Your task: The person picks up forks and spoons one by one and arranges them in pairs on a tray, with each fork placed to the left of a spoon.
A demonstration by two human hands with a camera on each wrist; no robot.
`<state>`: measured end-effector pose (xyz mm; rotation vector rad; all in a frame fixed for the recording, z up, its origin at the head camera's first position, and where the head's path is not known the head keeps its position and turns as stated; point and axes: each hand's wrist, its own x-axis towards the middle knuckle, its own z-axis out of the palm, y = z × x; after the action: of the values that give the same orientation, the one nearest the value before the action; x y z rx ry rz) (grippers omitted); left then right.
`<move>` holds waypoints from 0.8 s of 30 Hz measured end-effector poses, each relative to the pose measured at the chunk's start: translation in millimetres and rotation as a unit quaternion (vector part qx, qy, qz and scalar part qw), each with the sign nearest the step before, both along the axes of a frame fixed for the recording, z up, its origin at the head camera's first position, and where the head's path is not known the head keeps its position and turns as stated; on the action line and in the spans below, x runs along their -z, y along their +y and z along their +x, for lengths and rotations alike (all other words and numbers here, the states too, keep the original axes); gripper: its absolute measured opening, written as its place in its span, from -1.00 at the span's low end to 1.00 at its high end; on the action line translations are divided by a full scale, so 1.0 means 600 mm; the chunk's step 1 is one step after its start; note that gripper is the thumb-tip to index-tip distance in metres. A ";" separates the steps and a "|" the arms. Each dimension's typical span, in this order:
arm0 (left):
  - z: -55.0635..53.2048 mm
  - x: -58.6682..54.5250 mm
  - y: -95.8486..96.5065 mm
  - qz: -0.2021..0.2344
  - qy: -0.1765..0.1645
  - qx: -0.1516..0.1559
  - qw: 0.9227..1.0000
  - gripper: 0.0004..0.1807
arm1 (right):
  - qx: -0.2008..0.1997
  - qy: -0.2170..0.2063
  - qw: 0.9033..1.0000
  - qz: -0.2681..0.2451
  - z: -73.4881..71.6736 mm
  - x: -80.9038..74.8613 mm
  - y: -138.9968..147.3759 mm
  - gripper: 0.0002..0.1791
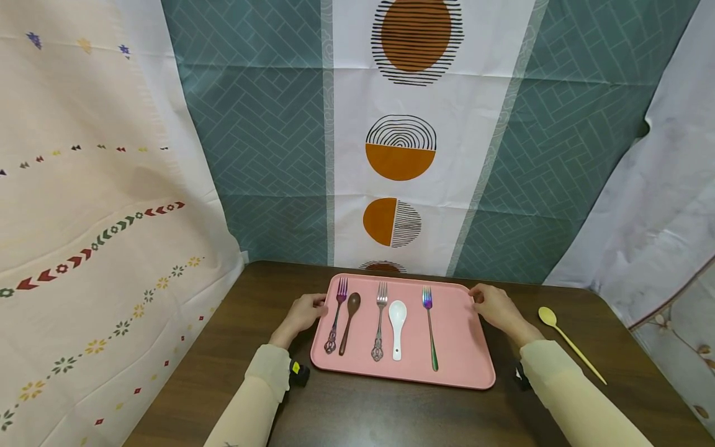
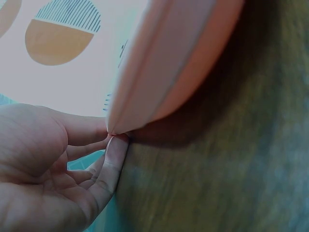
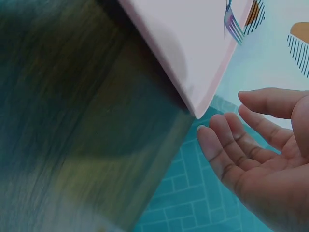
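A pink rectangular tray (image 1: 458,335) lies on the dark wooden table. In it are a purple-tined fork (image 1: 337,315), a dark brown spoon (image 1: 349,320), a silver fork (image 1: 380,320), a white spoon (image 1: 397,329) and an iridescent fork (image 1: 431,329). My left hand (image 1: 304,312) pinches the tray's left rim; the left wrist view shows thumb and fingertip meeting at the pink edge (image 2: 140,101). At the far right corner, my right hand (image 3: 256,150) has its fingers loosely bent, with a gap showing between them and the tray corner (image 3: 198,108).
To the right of the right forearm, a yellow spoon (image 1: 575,347) lies on the table (image 1: 391,413). A patterned curtain (image 1: 268,155) hangs right behind the table's back edge, and a cream embroidered cloth (image 1: 100,217) hangs along the left side.
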<state>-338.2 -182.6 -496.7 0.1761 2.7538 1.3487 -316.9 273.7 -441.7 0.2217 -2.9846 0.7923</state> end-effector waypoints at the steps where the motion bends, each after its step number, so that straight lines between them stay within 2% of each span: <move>1: 0.000 0.001 0.000 0.001 0.000 0.000 1.000 -0.54 | 0.000 -0.003 1.000 -0.002 0.000 0.000 0.002 -0.65; 6: -0.001 0.003 0.000 -0.006 0.004 0.002 1.000 -0.54 | 0.004 -0.016 1.000 -0.009 0.002 -0.005 0.014 -0.65; 24: -0.005 0.006 -0.001 -0.013 0.011 0.003 1.000 -0.55 | 0.012 0.009 1.000 0.008 0.009 -0.007 0.080 -0.65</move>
<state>-341.0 -183.3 -500.1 0.1987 2.7847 1.3161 -311.8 322.0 -437.3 0.1928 -2.9717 0.7610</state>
